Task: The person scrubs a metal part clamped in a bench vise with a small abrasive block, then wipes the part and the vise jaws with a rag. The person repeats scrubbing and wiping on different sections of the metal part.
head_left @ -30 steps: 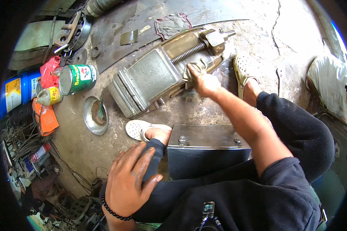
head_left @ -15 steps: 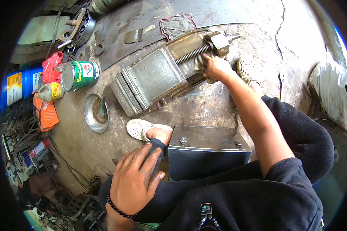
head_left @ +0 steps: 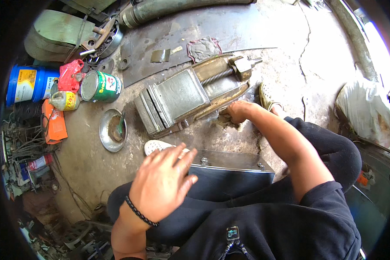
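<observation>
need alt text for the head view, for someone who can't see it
A person's right hand holds a grimy rag beside a large metal vise on a stained floor. The left hand is open near a metal box; a green can and a metal bowl sit left of the vise.

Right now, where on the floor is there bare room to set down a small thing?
Bare concrete shows between the round silver metal bowl and the orange rectangular box, and more widely right of the grey metal vise. Crowded: at left, where the green cylindrical can, red plastic bag and blue plastic buckets cluster; also around the right hand.
</observation>
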